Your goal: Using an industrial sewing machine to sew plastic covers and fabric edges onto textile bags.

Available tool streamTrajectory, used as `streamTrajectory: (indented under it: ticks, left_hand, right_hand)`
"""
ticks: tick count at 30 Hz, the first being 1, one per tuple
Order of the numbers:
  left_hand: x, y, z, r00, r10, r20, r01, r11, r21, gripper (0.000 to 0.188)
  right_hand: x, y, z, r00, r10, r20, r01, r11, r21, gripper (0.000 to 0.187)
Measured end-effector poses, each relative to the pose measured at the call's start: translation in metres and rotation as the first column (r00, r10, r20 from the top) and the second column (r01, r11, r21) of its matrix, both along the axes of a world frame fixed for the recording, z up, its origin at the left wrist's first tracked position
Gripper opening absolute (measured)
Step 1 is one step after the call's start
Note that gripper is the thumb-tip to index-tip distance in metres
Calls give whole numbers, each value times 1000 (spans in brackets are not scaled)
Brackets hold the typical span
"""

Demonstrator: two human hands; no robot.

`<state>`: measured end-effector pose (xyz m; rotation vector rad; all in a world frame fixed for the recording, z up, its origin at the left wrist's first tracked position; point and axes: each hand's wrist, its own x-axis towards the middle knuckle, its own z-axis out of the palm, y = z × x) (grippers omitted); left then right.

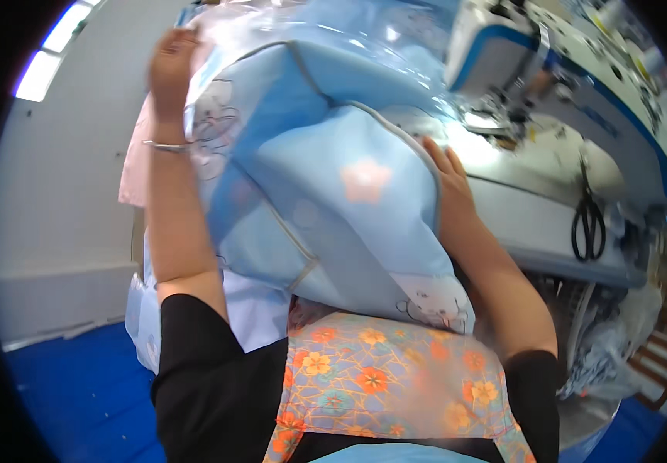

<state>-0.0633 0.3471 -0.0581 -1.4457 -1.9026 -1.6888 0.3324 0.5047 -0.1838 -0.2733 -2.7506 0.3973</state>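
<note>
Hands up on a light blue padded fabric piece (326, 193) with grey piping and cartoon prints, lifted in front of the chest. Left hand (170, 65) is raised high at its left edge, bracelet at the wrist, fingers curled on the fabric; clear plastic film sits above it. Right hand (449, 181) grips the fabric's right edge, fingers partly hidden behind it. Right of the fabric: sewing machine (503, 46) on the table (534, 224), black scissors (588, 220) hanging at the table front. My read: keep both edges taut and level, and keep the fabric clear of the machine head and scissors.
</note>
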Motion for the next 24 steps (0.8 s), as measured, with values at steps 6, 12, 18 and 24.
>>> streamTrajectory:
  ticks: [6,12,18,24]
  left_hand:
    - [143,-49,161,676,-709,200,716,696,45,26]
    - [310,-93,71,341,-802,491,860,477,182,24]
    - [387,-173,-43,280,-444,851,882,469,-46,9]
    - [378,-199,-55,960,-85,268,279,416,-866,11]
  right_hand:
    - [-12,-2,-20,993,-30,-111,30,1000,1,46]
    - [-10,13,-22,996,-35,78,31,998,55,44]
    - [8,-5,-25,950,11,-313,-93,964,-249,34]
    - [67,-22,-45,855,-107,-507,-518,-161,-840,31]
